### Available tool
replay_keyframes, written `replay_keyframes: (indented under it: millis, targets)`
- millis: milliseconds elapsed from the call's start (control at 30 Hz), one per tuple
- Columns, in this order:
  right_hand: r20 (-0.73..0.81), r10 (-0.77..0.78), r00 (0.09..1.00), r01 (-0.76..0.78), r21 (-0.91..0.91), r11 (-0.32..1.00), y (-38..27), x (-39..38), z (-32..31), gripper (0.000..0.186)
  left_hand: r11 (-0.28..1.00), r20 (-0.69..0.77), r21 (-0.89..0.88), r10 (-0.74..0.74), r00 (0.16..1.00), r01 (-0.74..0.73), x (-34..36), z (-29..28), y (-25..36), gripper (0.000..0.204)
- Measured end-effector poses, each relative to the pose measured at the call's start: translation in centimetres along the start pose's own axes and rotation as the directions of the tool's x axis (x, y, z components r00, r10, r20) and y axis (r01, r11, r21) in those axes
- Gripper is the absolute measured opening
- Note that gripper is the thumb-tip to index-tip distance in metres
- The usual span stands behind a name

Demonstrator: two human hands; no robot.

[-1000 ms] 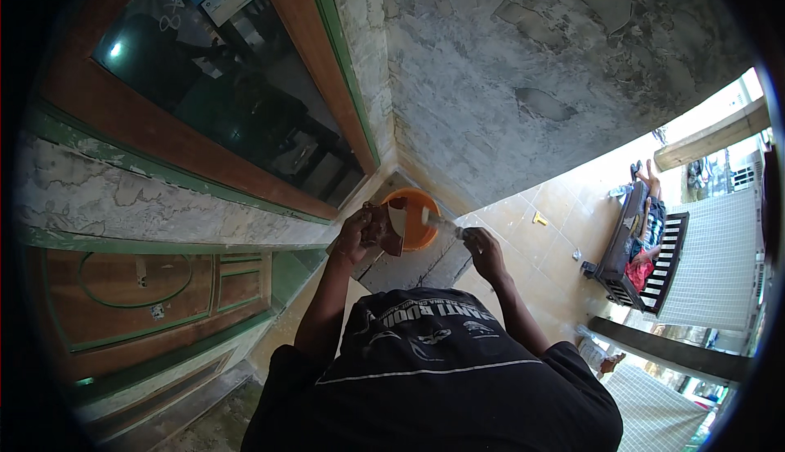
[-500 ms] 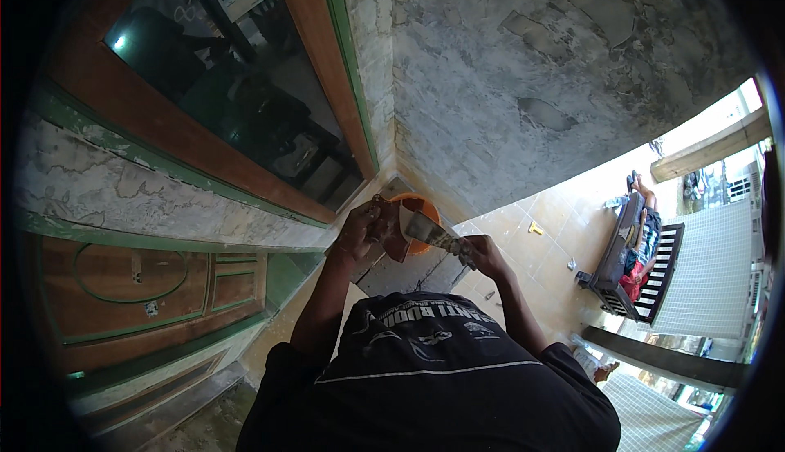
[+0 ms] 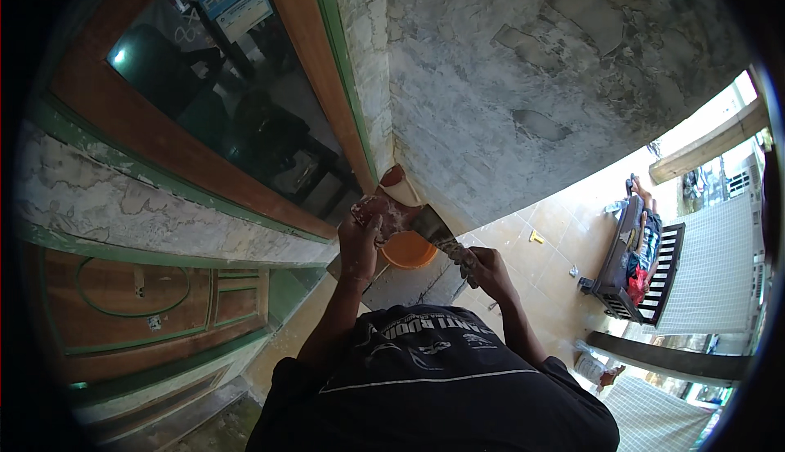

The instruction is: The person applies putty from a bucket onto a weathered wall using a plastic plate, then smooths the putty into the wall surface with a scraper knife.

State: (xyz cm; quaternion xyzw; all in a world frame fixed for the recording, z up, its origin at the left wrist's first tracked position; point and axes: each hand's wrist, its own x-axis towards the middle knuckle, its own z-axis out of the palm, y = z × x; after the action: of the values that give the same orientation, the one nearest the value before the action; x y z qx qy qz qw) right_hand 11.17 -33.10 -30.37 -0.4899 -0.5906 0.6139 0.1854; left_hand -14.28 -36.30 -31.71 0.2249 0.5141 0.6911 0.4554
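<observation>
My left hand (image 3: pixel 358 235) is closed around a reddish-brown flat piece (image 3: pixel 396 212) smeared with pale paste. A cream-coloured band of paste (image 3: pixel 401 191) shows along its far part. My right hand (image 3: pixel 489 274) grips the handle of a putty knife (image 3: pixel 435 226). The knife's wide, stained blade points up and left, its end at the right edge of the reddish-brown piece; whether they touch I cannot tell. Below both tools an orange bucket (image 3: pixel 409 251) stands on the floor, its inside partly visible.
A rough grey plastered wall (image 3: pixel 507 84) rises ahead, meeting a wood-framed window (image 3: pixel 319 68) on the left. A carved wooden door (image 3: pixel 131 293) is farther left. To the right, a person lies on a dark bench (image 3: pixel 609 264). A yellow object (image 3: pixel 536 237) lies on the tiled floor (image 3: pixel 523 268).
The reddish-brown piece has been raised and tilted, its far end now pointing up toward the corner. The knife blade has swung slightly lower and right. More of the bucket shows.
</observation>
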Motion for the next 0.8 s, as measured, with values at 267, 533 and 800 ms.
replay_keyframes:
  millis: [267, 533, 800]
  targets:
    - [0.006, -0.044, 0.999, 0.043, 0.127, 0.991, -0.7, 0.6, -1.5, 0.044, 0.837, 0.215, 0.456, 0.225, 0.95, -0.302, -2.4, 1.9, 0.8, 0.02]
    - [0.016, -0.152, 0.988, 0.145, 0.223, 0.964, -3.4, 0.3, -2.0, 0.041, 0.899, 0.214, 0.405, 0.085, 0.973, -0.167, -2.3, 1.7, 0.4, 0.023]
    - [-0.292, -0.63, 0.719, 0.436, -0.516, 0.737, -3.8, 0.2, -0.3, 0.03, 0.924, 0.289, -0.167, -0.288, 0.913, 0.344, -1.4, 0.7, 5.0, 0.026]
